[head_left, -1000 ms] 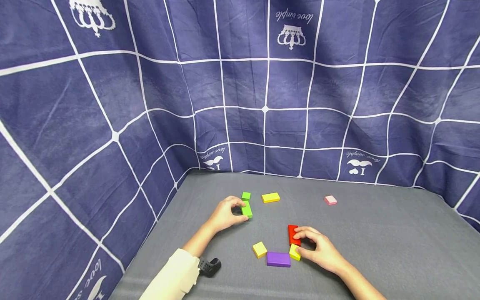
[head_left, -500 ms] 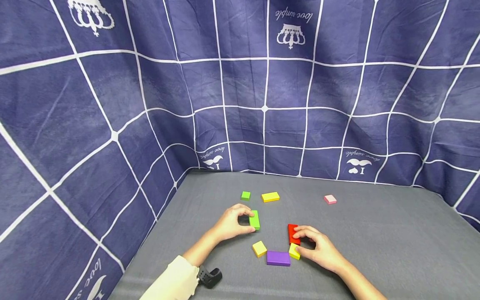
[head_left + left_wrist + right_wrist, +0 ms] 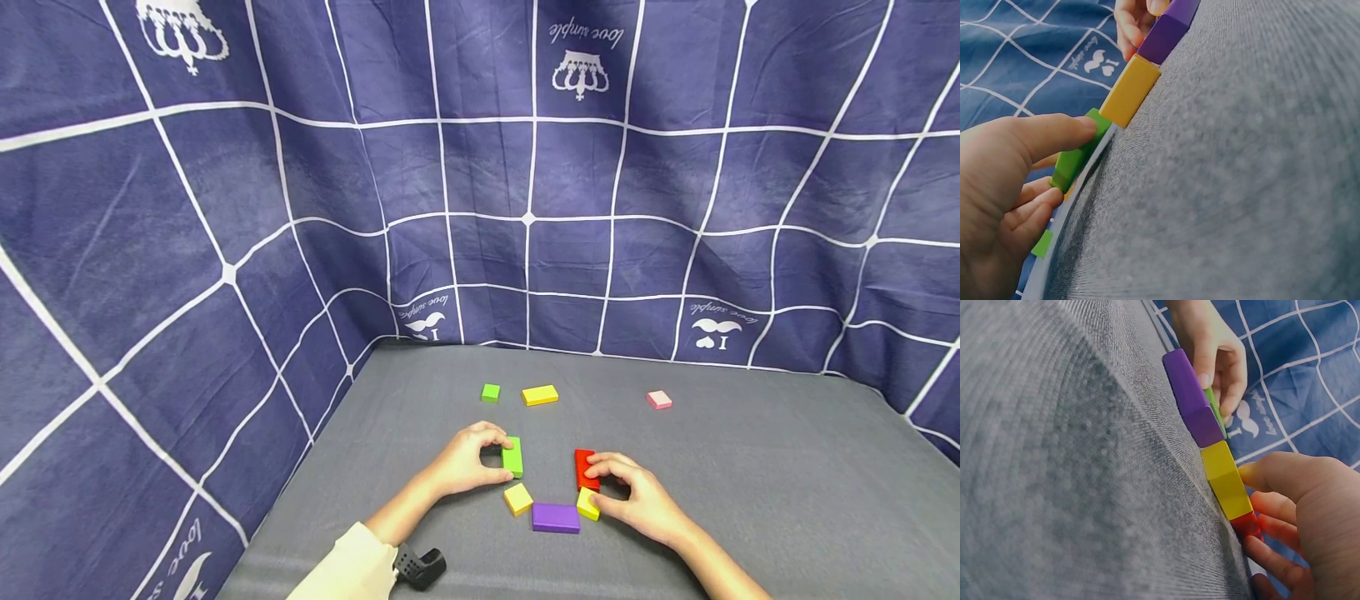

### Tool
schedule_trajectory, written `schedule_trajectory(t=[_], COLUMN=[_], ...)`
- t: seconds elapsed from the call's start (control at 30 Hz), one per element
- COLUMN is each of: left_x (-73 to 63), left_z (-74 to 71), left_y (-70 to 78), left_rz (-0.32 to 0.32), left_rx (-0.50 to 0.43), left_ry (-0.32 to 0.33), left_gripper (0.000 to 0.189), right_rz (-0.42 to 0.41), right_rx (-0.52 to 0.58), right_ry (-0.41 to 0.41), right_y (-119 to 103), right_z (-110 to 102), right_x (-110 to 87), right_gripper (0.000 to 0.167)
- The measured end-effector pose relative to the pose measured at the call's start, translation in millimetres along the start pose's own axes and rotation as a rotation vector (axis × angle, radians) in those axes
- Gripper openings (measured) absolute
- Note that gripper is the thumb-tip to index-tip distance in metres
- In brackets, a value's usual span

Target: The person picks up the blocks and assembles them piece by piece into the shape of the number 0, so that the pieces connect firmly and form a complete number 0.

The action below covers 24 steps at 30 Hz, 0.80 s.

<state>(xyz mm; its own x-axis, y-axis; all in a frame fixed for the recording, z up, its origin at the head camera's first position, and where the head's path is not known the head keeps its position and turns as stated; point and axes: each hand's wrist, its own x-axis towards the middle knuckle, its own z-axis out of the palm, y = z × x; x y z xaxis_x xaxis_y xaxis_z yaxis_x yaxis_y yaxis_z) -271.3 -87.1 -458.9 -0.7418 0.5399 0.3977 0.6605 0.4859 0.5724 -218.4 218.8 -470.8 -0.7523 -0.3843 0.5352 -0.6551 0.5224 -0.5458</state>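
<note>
My left hand [image 3: 467,461] pinches a long green block [image 3: 513,460] between thumb and fingers. In the left wrist view, this green block [image 3: 1072,164] overlaps the near end of an orange-yellow block [image 3: 1130,92]. In the head view that orange-yellow block [image 3: 517,499] lies just in front of the left thumb, beside a purple block [image 3: 556,518]. My right hand [image 3: 647,502] has its thumb on a small yellow block [image 3: 587,505] and its fingertips on a long red block [image 3: 582,473]. Yellow and red meet end to end in the right wrist view.
Farther back on the grey tabletop [image 3: 750,467] lie a small green block [image 3: 491,392], a long yellow block [image 3: 540,395] and a pink block [image 3: 659,400]. A blue gridded curtain [image 3: 480,183] closes off the back and left side.
My left hand has drawn the long green block away from the small green block, toward me and slightly right, close to the orange-yellow block. The right hand has stayed in place.
</note>
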Motion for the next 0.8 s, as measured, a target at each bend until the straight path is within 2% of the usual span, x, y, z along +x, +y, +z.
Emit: schedule_trajectory(t=[0.2, 0.4, 0.5, 0.7, 0.8], left_x=[-3.0, -3.9, -4.1, -3.7, -3.6], left_z=[1.7, 1.9, 2.3, 2.7, 2.6], left_y=[0.1, -1.6, -2.2, -1.8, -1.7], left_rz=[0.002, 0.04, 0.044, 0.043, 0.046], left_rx=[0.003, 0.007, 0.004, -0.006, -0.004], left_ry=[-0.02, -0.027, -0.025, -0.035, -0.041], left_gripper=[0.038, 0.033, 0.03, 0.027, 0.027], right_rz=[-0.01, -0.023, -0.013, -0.006, -0.004], right_rx=[0.018, 0.024, 0.018, 0.0, 0.013], right_ry=[0.001, -0.001, 0.001, -0.004, -0.01], right_y=[-28.7, -33.8, -28.3, 1.3, 8.1], right_z=[-9.6, -12.2, -9.5, 0.5, 1.5], right_x=[5.3, 7.1, 6.0, 0.4, -0.6], right_gripper=[0.031, 0.03, 0.032, 0.035, 0.036])
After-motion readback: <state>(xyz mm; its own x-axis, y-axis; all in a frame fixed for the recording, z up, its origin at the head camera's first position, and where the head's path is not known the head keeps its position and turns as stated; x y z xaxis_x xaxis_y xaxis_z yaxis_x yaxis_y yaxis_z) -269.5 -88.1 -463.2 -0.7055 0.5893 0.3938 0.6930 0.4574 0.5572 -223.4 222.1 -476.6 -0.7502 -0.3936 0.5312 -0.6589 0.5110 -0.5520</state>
